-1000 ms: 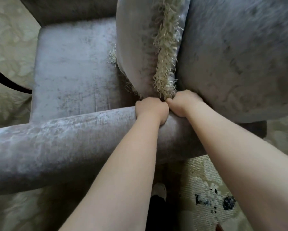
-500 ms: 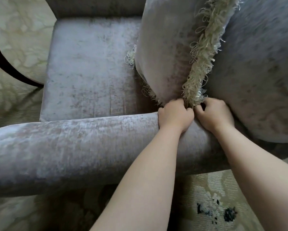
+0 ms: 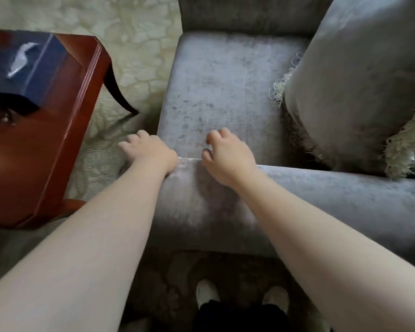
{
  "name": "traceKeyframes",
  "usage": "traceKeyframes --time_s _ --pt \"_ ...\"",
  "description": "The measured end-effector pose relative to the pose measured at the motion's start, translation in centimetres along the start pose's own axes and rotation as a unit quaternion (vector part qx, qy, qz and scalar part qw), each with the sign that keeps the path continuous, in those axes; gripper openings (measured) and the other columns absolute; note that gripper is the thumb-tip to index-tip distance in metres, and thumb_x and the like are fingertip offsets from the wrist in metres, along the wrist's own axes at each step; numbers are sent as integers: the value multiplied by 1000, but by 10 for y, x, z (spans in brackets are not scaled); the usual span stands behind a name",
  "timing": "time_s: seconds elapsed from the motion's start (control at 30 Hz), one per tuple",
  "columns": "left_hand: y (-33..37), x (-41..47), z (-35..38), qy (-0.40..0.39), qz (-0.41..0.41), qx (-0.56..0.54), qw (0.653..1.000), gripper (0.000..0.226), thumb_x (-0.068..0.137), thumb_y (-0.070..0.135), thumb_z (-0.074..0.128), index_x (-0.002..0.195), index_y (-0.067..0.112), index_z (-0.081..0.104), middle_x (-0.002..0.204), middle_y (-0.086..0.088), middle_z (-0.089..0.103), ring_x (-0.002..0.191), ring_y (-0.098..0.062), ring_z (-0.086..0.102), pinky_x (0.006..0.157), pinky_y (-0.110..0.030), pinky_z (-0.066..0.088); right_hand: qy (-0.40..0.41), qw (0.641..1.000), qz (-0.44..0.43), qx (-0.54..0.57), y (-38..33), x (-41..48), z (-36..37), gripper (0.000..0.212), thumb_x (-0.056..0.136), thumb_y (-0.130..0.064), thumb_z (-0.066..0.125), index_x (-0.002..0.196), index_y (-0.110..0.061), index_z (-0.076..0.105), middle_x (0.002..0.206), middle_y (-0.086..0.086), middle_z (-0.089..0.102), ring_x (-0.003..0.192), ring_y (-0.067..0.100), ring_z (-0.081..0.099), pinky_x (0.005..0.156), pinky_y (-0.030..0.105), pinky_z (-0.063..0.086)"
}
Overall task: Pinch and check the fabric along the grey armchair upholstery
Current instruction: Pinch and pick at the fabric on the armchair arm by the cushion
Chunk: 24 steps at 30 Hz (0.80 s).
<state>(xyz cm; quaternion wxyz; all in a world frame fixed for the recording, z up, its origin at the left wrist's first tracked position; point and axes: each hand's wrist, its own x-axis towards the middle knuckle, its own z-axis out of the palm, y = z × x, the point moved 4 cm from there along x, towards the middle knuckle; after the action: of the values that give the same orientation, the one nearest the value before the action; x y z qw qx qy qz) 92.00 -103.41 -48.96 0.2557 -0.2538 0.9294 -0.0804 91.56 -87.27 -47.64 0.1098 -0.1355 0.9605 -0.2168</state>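
- Grey velvet upholstered armchair [image 3: 225,87]: its rounded, padded near armrest [image 3: 333,200] lies directly under both wrists. The armrest's long axis runs left to right across the view, and the seat lies beyond the fingertips.
- Left hand [image 3: 151,152]: at the armrest's left end, fingers loosely spread past its edge, gripping nothing.
- Right hand [image 3: 228,156]: near it on the armrest crest, fingers curled toward the seat seam. No fold is visibly pinched.
- Judgement: most of the armrest's length extends rightward toward the grey cream-fringed cushion [image 3: 357,92]. The right hand is nearer that stretch and should lead any pinch along it.
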Motion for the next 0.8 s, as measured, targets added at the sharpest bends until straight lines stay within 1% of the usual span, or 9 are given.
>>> traceKeyframes --time_s 0.07,0.1,0.2,0.3,0.4,0.53,0.6,0.7,0.8 --pt "-26 2 13 -47 -89 -99 990 66 85 52 37 134 8 43 137 -17 40 124 -37 38 101 -52 31 -69 997 46 -2 -36 10 34 38 93 -35 33 115 -12 54 121 14 51 111 35 49 87 41 36" --pt "-29 2 18 -58 -99 -128 985 67 85 53 36 133 8 44 135 -18 43 122 -38 41 99 -53 33 -87 994 63 -19 -46 10 47 43 93 -38 29 116 -13 56 122 13 53 111 33 50 87 41 34" --pt "-25 6 20 -60 -98 -128 985 66 84 53 34 131 8 47 132 -18 46 118 -38 45 97 -54 35 -80 991 88 -61 -46 11 58 51 90 -44 25 108 -15 63 117 11 61 107 30 54 84 41 31" --pt "-22 8 20 -86 -122 -124 981 69 86 55 32 132 6 46 132 -20 41 116 -40 44 96 -60 32 -90 991 83 -59 -41 13 57 51 88 -45 25 98 -16 66 109 11 65 100 30 56 78 42 28" --pt "-22 10 20 -105 -139 -120 977 77 87 62 30 133 2 44 134 -23 38 116 -43 42 96 -62 31 -86 991 79 -67 -44 13 56 54 88 -46 24 94 -15 67 106 12 66 99 31 56 83 43 30" --pt "-22 10 18 -111 -117 -97 982 70 88 55 28 131 4 47 133 -24 43 114 -42 44 92 -59 35 -88 992 69 -65 -44 13 54 56 90 -47 22 94 -13 66 106 14 65 98 31 56 77 41 28" --pt "-23 8 18 -103 -102 -95 985 68 88 53 29 130 3 48 132 -23 44 114 -40 46 90 -55 36 -92 991 67 -68 -44 12 53 56 90 -47 23 98 -12 66 108 14 64 100 31 56 79 41 29" --pt "-27 5 18 -81 -90 -96 988 70 88 55 31 133 2 45 134 -22 43 117 -38 45 89 -50 37 -109 989 70 -73 -45 10 52 58 91 -48 23 110 -10 63 116 15 61 106 32 54 86 41 32" --pt "-29 3 19 -73 -84 -94 989 68 88 50 32 135 1 42 137 -22 41 121 -37 43 91 -50 37 -118 988 64 -80 -43 10 51 60 93 -50 21 113 -9 61 118 15 60 108 31 53 83 39 30"
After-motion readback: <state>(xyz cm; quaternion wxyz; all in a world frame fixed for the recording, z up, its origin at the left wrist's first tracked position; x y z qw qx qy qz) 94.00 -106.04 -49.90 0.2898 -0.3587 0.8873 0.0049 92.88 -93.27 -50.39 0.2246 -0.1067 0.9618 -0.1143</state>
